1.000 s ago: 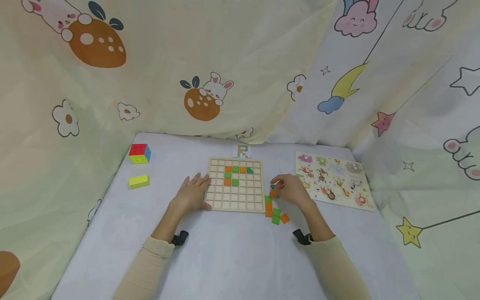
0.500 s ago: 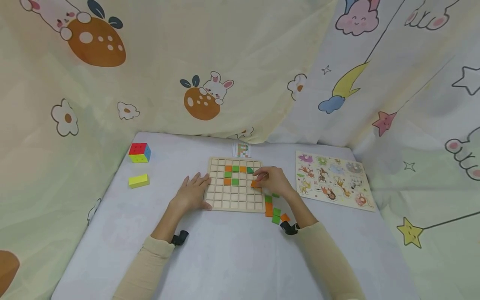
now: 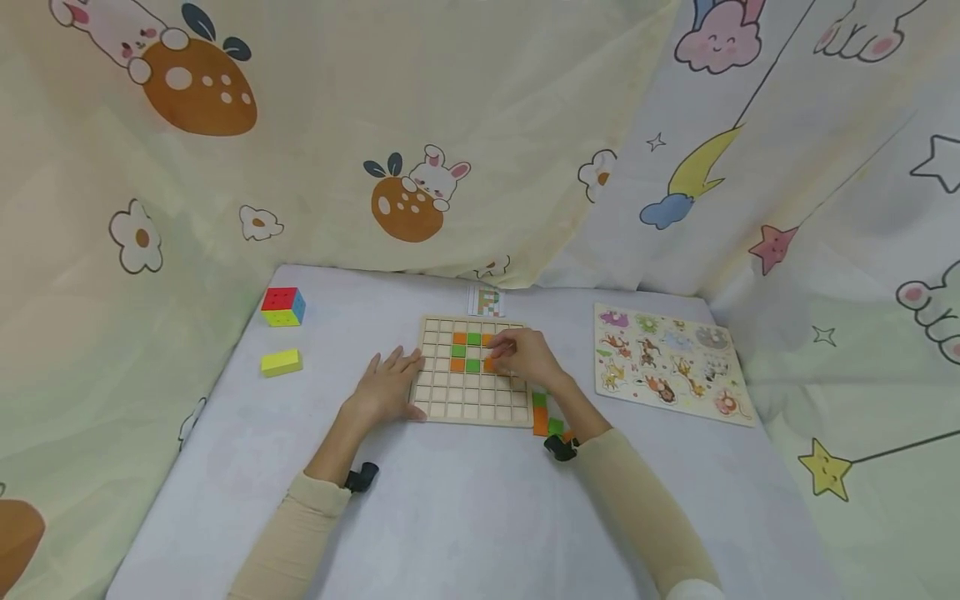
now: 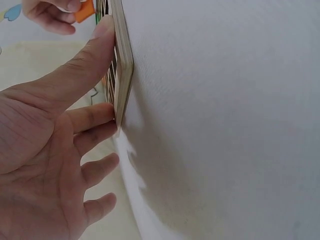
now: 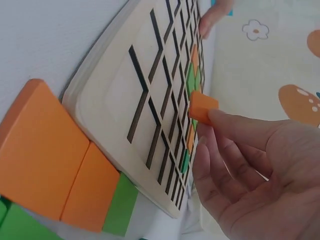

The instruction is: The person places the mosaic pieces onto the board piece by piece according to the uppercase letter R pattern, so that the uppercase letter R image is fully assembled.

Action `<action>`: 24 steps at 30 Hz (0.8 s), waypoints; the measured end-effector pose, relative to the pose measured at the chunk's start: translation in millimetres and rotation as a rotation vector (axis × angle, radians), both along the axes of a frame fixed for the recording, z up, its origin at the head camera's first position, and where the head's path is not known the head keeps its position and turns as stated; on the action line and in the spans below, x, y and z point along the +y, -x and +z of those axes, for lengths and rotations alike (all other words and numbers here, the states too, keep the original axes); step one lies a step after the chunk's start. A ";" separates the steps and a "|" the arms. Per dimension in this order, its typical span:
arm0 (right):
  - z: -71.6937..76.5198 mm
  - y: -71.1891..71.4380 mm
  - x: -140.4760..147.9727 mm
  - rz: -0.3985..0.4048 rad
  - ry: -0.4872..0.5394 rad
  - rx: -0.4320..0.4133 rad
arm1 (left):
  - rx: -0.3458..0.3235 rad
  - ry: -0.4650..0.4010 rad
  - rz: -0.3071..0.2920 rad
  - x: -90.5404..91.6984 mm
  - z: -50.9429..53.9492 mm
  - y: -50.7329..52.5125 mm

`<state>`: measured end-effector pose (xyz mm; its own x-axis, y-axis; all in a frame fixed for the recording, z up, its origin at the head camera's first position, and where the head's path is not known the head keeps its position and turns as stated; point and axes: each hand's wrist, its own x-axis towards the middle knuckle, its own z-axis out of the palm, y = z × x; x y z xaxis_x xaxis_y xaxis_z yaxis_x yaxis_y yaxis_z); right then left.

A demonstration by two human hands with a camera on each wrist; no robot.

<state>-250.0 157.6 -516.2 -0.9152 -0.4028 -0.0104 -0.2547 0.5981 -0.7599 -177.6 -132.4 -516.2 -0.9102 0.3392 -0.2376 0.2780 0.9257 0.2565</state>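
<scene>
Orange tile (image 5: 202, 106) between right fingers (image 5: 235, 127), over pale, part-filled wooden grid board (image 5: 105, 100).

Grid board (image 5: 107, 95) looks matt wood w/ smooth surf., orange tile (image 5: 202, 106) smooth & matt, backdrop (image 3: 315, 92) creased cloth.

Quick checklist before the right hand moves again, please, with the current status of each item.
1. Tile gripped: ok. The right hand pinches an orange tile.
2. Board steadied: ok. The left hand touches the left edge of the board.
3. Tile lying flat in a cell: not ok. It is tilted in the fingers.
4. Tile lined up with a cell: cannot tell. Fingers partly cover it in the head view.
5. Pattern matches the card: cannot tell. Its print is too small.
6. Spare tiles off the board: ok. They lie by its right side, partly hidden by the arm.
</scene>
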 end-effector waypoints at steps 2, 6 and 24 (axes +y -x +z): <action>-2.6 2.0 -2.6 0.002 -0.022 0.010 | -0.003 0.001 0.006 0.3 0.0 0.0; -6.0 3.6 -7.0 -0.024 -0.048 0.011 | -0.003 0.001 0.005 0.6 -0.3 -0.1; 14.2 -3.7 6.3 -0.082 -0.042 0.034 | -0.002 -0.019 0.004 0.5 0.8 -1.1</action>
<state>-246.3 163.8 -502.0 -0.9451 -0.3268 0.0054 -0.2287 0.6494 -0.7252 -176.5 -131.9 -515.4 -0.9111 0.3400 -0.2329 0.2739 0.9218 0.2743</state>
